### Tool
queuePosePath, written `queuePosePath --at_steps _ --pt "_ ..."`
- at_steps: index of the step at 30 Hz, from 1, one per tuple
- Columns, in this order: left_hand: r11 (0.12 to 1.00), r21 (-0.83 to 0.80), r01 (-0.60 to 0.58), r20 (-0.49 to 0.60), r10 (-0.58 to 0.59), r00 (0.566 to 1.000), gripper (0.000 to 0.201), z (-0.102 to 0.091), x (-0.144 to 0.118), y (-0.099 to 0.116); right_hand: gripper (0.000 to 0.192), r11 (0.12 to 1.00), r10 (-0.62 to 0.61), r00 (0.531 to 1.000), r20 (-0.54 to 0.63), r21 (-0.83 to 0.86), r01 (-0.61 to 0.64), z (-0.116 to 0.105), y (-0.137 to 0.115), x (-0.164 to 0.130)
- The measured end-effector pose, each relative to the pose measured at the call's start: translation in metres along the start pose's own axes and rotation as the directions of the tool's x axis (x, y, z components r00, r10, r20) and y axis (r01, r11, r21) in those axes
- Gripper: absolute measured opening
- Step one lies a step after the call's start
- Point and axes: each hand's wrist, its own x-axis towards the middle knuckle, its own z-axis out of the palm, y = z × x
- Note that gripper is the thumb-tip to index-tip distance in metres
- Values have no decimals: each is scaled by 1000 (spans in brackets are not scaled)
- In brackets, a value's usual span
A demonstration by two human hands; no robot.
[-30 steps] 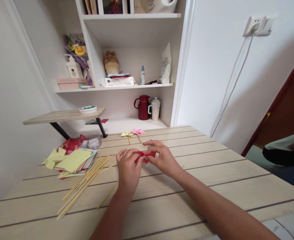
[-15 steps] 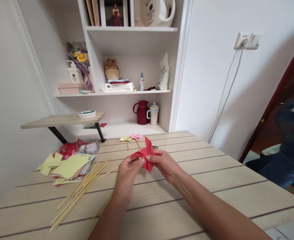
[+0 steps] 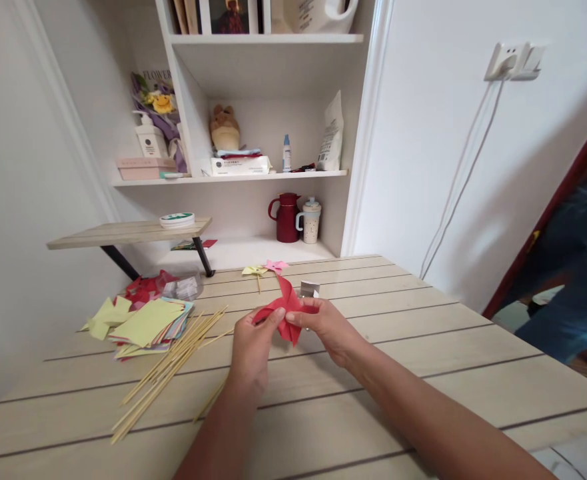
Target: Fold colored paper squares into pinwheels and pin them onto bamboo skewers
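Observation:
A red paper pinwheel (image 3: 288,293) is held up above the table between both hands, its blades folded in toward the middle. My left hand (image 3: 254,341) pinches it from the left, thumb pressed near its centre. From the right, my right hand (image 3: 326,327) grips it with thumb and index finger, also close to the centre. Behind it on the table lie a yellow pinwheel (image 3: 254,271) and a pink pinwheel (image 3: 276,266), each on a stick. A small silvery item (image 3: 310,289), partly hidden by the hands, sits just beyond.
Left of my hands lie loose wooden sticks (image 3: 173,373), a stack of coloured paper sheets (image 3: 148,323) and a clear container (image 3: 183,287). A small raised shelf (image 3: 123,232) carries a round tape-like item (image 3: 177,220). A person (image 3: 568,267) stands at the right.
My view has shifted slightly. Both hands still hold the red pinwheel; it has turned a little and my left thumb has moved up onto its centre. The person at right has moved.

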Motion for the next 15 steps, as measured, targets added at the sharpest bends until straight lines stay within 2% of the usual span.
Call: queuePosePath --at_steps 5,7,8,10,12,15 --pt "965 -237 114 -98 -141 985 21 -11 9 8 35 992 -120 993 -13 -48 120 -9 3 3" --pt "939 -318 130 -127 -178 976 16 -16 12 11 43 972 -182 983 -34 -159 174 -13 8 6" --pt "928 -347 136 -131 -192 973 14 -17 14 12 48 938 -260 965 -29 -246 245 -15 10 8" --pt "912 -383 147 -124 -209 970 10 -19 15 12 56 790 -460 888 20 -447 420 -17 15 9" --pt "902 -400 161 -112 -223 968 9 -19 15 11 56 590 -605 787 121 -595 546 -16 18 9" --pt "903 -393 173 -83 -222 972 13 -18 14 9 52 372 -687 676 269 -669 644 -13 20 6"
